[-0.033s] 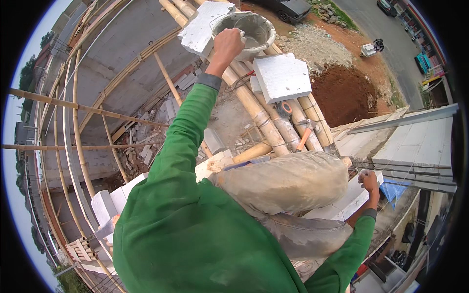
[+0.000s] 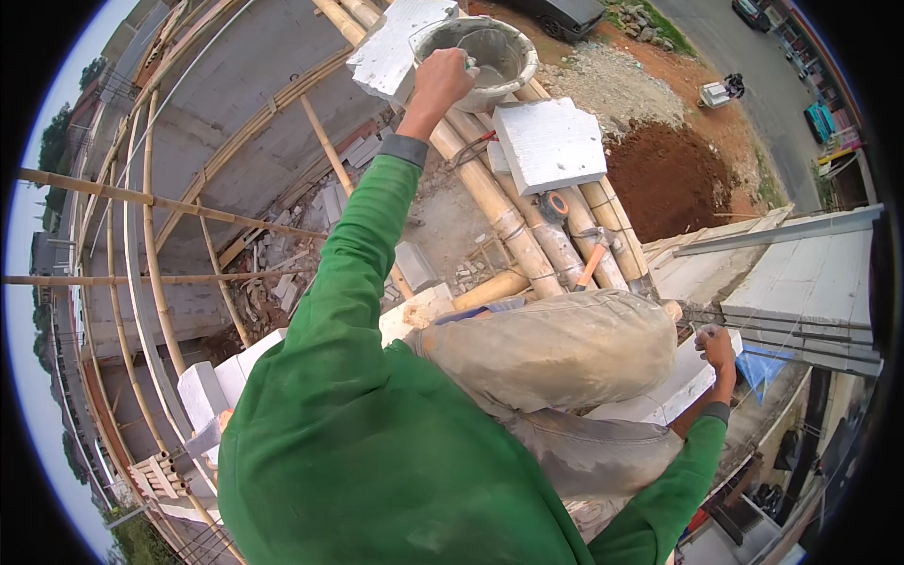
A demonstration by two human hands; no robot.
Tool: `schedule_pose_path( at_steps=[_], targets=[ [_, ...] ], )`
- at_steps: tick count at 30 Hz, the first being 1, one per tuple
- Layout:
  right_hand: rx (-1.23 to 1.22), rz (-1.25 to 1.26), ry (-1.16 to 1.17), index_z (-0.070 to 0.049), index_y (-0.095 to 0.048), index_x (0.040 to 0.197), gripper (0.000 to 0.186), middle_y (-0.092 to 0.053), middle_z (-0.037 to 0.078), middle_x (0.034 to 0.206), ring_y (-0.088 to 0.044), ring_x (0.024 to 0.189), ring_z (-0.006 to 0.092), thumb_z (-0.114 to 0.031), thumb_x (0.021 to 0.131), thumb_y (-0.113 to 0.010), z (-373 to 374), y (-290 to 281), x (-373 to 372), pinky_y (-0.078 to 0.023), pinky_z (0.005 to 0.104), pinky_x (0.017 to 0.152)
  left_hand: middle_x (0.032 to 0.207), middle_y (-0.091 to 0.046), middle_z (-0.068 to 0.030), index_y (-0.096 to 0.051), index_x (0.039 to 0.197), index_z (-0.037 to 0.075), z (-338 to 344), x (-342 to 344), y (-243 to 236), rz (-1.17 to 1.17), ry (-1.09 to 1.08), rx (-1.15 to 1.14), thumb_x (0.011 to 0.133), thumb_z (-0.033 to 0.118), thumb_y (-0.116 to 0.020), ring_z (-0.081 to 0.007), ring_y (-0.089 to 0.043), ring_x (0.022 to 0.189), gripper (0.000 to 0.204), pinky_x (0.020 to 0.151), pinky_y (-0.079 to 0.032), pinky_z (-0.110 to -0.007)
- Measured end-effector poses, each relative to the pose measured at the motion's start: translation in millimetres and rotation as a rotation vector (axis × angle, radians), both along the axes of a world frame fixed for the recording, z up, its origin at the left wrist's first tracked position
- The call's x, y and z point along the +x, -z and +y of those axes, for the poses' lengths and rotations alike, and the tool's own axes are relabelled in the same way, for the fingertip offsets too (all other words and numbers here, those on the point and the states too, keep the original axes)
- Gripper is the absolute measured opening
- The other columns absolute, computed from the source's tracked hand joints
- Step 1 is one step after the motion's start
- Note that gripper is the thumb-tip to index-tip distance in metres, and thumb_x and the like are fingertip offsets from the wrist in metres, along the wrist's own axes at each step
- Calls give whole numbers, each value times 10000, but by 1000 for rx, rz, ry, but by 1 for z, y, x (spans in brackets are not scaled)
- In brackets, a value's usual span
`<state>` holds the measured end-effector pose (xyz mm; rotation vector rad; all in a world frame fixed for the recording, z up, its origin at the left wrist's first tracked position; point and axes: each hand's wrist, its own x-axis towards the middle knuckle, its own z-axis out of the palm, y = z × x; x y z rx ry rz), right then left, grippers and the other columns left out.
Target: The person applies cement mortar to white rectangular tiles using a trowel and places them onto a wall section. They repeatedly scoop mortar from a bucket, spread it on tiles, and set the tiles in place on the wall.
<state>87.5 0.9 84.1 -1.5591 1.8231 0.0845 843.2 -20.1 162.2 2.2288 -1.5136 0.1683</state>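
Observation:
My left hand (image 2: 443,80) is closed at the near-left rim of a mortar-smeared bucket (image 2: 529,68). Something small and grey shows by its thumb, but its kind is hidden. Wet grey mix (image 2: 490,56) lies inside the bucket. A rough white block (image 2: 391,52) is beside the bucket on the left, and another white block (image 2: 551,146) rests on the bamboo poles to its near right. At the right, my right hand (image 2: 718,347) has its fingers curled by the end of a long white block (image 2: 683,381); what they hold, if anything, cannot be made out.
Bamboo poles (image 2: 513,231) form a platform bearing a round orange-and-black tape measure (image 2: 553,206), an orange-handled tool (image 2: 590,266) and a red-handled tool (image 2: 476,146). Rubble (image 2: 268,268) lies far below on the left. Bamboo scaffolding (image 2: 151,235) stands left; a blue sheet (image 2: 759,365) hangs right.
The view has shifted very slightly, so the bucket and blocks sit a little farther right. Both hands stay in nearly the same places, with the left one still at the bucket.

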Motion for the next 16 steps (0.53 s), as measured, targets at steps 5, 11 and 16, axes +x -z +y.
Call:
schedule_pose_path(
  at_steps=[5, 11, 16],
  targets=[
    [-165, 80, -235, 25, -710, 1040, 206, -712, 139, 813, -710, 730, 240, -152, 966, -635, -29, -17, 21, -542, 381, 645, 965, -757, -192, -794, 1053, 41, 37, -29, 19, 176, 91, -427, 980, 316, -685, -357, -734, 867, 304, 786, -570, -441],
    [-459, 113, -458, 32, -690, 1115, 229, -720, 216, 1023, -696, 996, 353, -120, 953, -634, -46, 44, 50, -518, 443, 910, 937, -701, -211, -693, 1030, -29, 162, -189, 110, 1034, 491, 143, 946, 385, -744, -297, -688, 851, 425, 784, -535, -432],
    [-233, -160, -43, 4, -664, 1278, 345, -710, 183, 1227, -671, 1114, 369, -112, 954, -691, -58, 141, 82, -484, 414, 1031, 972, -737, -126, -710, 989, 3, 227, -219, 153, 1379, 694, 754, 934, 324, -774, -211, -703, 914, 331, 756, -535, -369]
  ],
)
